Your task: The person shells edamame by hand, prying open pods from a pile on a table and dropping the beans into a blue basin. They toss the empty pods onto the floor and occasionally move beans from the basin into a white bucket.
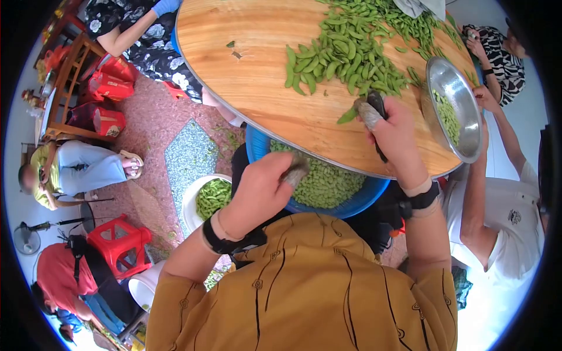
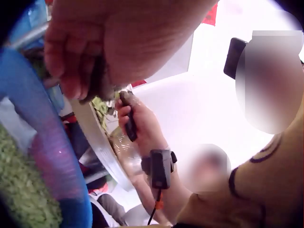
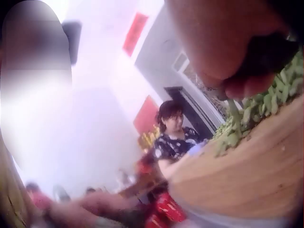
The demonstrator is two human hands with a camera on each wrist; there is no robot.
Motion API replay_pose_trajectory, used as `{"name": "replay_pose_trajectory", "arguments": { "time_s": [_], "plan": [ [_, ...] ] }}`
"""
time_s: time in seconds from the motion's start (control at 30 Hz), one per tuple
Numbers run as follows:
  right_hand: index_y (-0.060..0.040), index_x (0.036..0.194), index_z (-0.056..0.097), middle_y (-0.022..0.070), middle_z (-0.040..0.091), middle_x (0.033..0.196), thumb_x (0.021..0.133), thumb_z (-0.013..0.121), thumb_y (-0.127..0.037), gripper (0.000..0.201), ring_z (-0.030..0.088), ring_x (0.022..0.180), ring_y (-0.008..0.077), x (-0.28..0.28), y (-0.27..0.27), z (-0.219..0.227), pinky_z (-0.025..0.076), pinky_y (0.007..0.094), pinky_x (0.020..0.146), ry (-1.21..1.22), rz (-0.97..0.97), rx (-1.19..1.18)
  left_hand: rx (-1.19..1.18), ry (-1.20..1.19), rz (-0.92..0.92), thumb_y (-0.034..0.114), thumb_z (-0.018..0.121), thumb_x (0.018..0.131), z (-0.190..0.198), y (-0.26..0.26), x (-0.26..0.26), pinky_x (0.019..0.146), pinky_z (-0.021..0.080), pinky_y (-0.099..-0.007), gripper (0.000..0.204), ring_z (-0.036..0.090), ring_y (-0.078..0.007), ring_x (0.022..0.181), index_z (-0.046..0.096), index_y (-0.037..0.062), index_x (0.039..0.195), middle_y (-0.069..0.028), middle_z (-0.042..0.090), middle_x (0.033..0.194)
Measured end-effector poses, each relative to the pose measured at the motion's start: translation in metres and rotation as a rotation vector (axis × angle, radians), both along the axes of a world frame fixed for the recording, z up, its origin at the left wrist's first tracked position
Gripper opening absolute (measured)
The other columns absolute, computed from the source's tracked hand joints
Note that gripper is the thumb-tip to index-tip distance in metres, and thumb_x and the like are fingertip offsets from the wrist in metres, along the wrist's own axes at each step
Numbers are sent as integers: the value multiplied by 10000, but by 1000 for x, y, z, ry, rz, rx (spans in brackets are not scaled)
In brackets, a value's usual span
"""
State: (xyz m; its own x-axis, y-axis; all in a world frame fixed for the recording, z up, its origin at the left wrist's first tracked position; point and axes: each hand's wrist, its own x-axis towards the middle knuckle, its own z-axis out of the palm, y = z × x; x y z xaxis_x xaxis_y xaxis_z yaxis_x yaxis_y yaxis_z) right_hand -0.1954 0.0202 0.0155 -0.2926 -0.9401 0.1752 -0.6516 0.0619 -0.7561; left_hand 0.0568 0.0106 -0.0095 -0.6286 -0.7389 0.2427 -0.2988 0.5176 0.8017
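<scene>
In the head view, my right hand [image 1: 393,131] grips a black-handled tool [image 1: 379,151] whose working end is hidden. Its wrapped fingertips pinch a green soybean pod [image 1: 347,116] over the round wooden tabletop [image 1: 257,82]. A heap of pods [image 1: 345,52] lies just beyond. My left hand [image 1: 260,184], fingers curled and a grey wrap at the fingertips, hangs over a blue basin [image 1: 374,193] of shelled beans [image 1: 328,186]. No bean shows in its grip. The left wrist view shows the tool's dark handle [image 2: 129,124] upright in the right fist.
A steel bowl [image 1: 474,134] with some beans tilts at the table's right edge, by another person's arm [image 1: 477,169]. A white bucket [image 1: 190,219] of pods stands left of my lap. Red stools [image 1: 120,245] and other people surround the table.
</scene>
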Motion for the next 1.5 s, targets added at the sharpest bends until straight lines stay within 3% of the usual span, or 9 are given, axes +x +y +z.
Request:
{"name": "replay_pose_trajectory", "arguments": {
  "time_s": [0.07,0.33,0.57,0.73,0.87,1.17,1.23,1.43,1.5],
  "plan": [
    [-17,865,598,20,532,591,874,618,-159,143,485,479,103,5,16,16,413,248,467,-682,-57,248,51,130,34,-7,533,800,4,2,-30,624,473,-307,171,603,-258,714,601,-15,956,-122,622,811],
    [-13,1000,592,0,583,711,906,558,-123,148,487,506,57,18,51,12,406,204,465,-782,88,229,894,259,-99,39,450,877,16,-5,-54,559,451,-230,150,541,-94,604,598,10,866,-45,611,729],
    [-37,1191,528,-1,600,804,855,465,-2,344,507,556,51,23,68,11,417,194,490,-662,268,321,927,253,-108,96,479,922,13,-5,-51,576,405,-204,147,492,-61,633,613,36,917,6,590,762],
    [-52,1260,490,7,591,816,881,424,16,391,472,539,51,27,69,19,398,188,476,-881,242,345,382,145,-197,8,488,849,9,2,-52,641,460,-295,121,548,-136,696,590,-13,910,-75,587,729],
    [-61,1299,459,13,583,819,906,409,8,402,446,525,56,29,72,19,376,191,456,-899,262,365,618,206,-70,-10,464,855,3,6,-51,616,420,-236,170,497,-87,676,607,14,944,-14,587,767],
    [-66,1231,520,-5,543,750,932,431,-57,312,418,528,50,32,71,24,341,193,444,-1060,201,487,-104,95,-123,43,460,892,-2,2,-43,578,409,-279,135,518,-141,628,588,12,923,-12,543,703],
    [-69,1218,529,-10,532,737,940,439,-77,292,407,521,48,32,73,34,332,193,443,-1114,193,538,1115,315,-226,73,462,915,13,3,-38,559,378,-288,139,472,-153,568,575,23,978,-30,515,671],
    [-70,1229,525,-22,522,718,946,451,-99,294,389,505,44,32,78,31,317,184,446,-1441,268,532,1704,883,-567,175,477,932,3,14,-37,529,322,-284,223,381,-114,517,530,12,1075,-31,483,653],
    [-72,1226,528,-15,537,722,935,483,-102,295,407,503,44,32,76,22,327,186,444,-1014,356,397,1713,871,-528,137,452,928,-8,10,-37,527,320,-259,231,393,-111,534,515,-1,1102,-47,509,698]
  ]
}}
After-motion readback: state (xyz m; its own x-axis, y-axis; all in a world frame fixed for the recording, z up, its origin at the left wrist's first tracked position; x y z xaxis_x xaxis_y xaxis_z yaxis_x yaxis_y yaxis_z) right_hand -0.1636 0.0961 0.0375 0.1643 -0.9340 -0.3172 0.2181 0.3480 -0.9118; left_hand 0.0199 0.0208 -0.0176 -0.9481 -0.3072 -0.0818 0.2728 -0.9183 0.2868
